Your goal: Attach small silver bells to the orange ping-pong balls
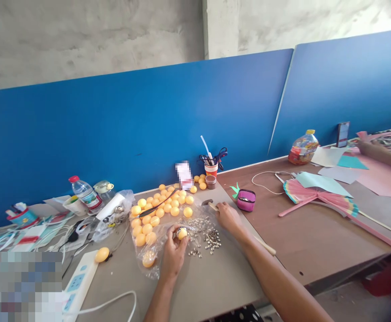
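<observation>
My left hand (174, 256) is closed around an orange ping-pong ball (182, 233), with something dark and shiny on its top edge. My right hand (229, 219) grips a small hammer (264, 247) near its dark head, and the pale wooden handle runs back under my forearm. Between my hands lies a loose heap of small silvery metal beads (212, 240), partly on clear plastic. Many more orange balls (147, 229) sit in and on a clear plastic bag (135, 255) to the left. A thin dark strip (158, 204) lies across those balls.
A power strip (81, 279) and a lone orange ball (102, 255) are at left, near cables and a water bottle (86, 193). A purple pouch (246, 200) and pink paper fan (312, 193) lie right. Another person's arm (383, 154) reaches in far right.
</observation>
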The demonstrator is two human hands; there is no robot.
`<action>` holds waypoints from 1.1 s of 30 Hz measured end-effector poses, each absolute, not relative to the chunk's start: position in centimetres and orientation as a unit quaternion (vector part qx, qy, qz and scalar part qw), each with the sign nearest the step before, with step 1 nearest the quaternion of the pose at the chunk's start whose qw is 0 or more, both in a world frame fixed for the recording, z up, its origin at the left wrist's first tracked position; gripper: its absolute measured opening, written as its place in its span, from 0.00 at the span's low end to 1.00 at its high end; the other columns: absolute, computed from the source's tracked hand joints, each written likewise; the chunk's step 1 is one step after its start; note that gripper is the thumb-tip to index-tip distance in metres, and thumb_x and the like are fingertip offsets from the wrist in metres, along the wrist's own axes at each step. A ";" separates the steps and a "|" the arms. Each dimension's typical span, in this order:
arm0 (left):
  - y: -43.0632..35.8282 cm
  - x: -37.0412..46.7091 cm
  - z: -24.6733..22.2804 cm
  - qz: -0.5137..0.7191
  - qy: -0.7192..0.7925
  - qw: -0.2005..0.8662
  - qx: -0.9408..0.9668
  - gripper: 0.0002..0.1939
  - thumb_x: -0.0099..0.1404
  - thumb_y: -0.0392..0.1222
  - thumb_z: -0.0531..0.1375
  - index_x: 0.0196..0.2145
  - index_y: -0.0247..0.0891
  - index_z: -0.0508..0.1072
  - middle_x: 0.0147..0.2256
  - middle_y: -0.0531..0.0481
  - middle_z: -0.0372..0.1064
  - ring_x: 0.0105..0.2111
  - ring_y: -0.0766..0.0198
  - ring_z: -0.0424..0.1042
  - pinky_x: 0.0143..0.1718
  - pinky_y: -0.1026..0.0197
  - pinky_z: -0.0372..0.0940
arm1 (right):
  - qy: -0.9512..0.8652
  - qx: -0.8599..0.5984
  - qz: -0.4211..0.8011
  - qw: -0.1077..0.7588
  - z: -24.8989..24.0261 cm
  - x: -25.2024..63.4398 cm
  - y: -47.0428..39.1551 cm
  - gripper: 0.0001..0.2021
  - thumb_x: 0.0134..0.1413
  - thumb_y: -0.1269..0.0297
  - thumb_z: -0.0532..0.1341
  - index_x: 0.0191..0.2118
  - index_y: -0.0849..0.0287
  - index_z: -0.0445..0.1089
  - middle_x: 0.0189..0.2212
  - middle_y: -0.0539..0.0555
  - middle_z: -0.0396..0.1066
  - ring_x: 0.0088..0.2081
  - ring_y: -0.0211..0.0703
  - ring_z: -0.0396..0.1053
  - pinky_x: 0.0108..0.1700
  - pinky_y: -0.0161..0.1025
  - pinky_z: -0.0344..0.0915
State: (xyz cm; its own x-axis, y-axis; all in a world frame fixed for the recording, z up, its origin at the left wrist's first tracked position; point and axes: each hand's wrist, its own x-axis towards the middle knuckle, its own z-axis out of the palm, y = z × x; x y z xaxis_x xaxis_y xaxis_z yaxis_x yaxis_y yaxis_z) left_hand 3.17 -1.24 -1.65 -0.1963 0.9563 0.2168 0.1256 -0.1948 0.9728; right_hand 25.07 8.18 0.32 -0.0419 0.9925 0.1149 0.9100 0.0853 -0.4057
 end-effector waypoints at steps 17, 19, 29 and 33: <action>-1.3 3.4 -1.0 0.487 0.620 0.298 0.538 0.22 0.59 0.41 0.58 0.52 0.40 0.65 0.44 0.45 0.73 0.42 0.57 0.73 0.45 0.53 0.66 | -0.840 -0.322 0.304 0.314 5.1 23.0 3.4 0.14 0.50 0.79 0.49 0.33 0.59 0.69 0.30 0.52 0.67 0.32 0.39 0.64 0.35 0.34 0.58; -1.3 3.4 -1.1 0.496 0.615 0.286 0.543 0.22 0.58 0.41 0.59 0.51 0.40 0.65 0.45 0.45 0.73 0.41 0.58 0.73 0.45 0.54 0.67 | -0.835 -0.330 0.302 0.321 5.1 23.0 3.4 0.14 0.50 0.79 0.49 0.34 0.59 0.69 0.31 0.52 0.68 0.32 0.39 0.64 0.35 0.34 0.59; -1.0 3.0 -1.7 0.569 0.568 0.296 0.515 0.19 0.59 0.44 0.60 0.48 0.39 0.66 0.43 0.46 0.72 0.41 0.59 0.74 0.44 0.56 0.68 | -0.822 -0.343 0.336 0.305 5.6 23.2 3.3 0.13 0.49 0.79 0.49 0.31 0.60 0.69 0.28 0.51 0.67 0.30 0.38 0.63 0.33 0.33 0.57; -0.9 2.8 -1.8 0.573 0.551 0.335 0.506 0.20 0.59 0.45 0.61 0.48 0.40 0.65 0.44 0.46 0.72 0.41 0.59 0.74 0.45 0.55 0.68 | -0.835 -0.325 0.333 0.295 5.8 23.0 3.2 0.12 0.49 0.78 0.50 0.31 0.60 0.69 0.29 0.51 0.67 0.31 0.38 0.63 0.34 0.34 0.57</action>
State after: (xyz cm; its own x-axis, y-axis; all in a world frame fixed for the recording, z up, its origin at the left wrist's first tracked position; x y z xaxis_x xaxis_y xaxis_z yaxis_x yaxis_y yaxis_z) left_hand 2.80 -0.86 -1.80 -0.2629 0.9415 0.2109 0.1747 -0.1685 0.9701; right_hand 23.03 3.16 5.81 -0.6147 0.7387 0.2764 0.3458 0.5674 -0.7473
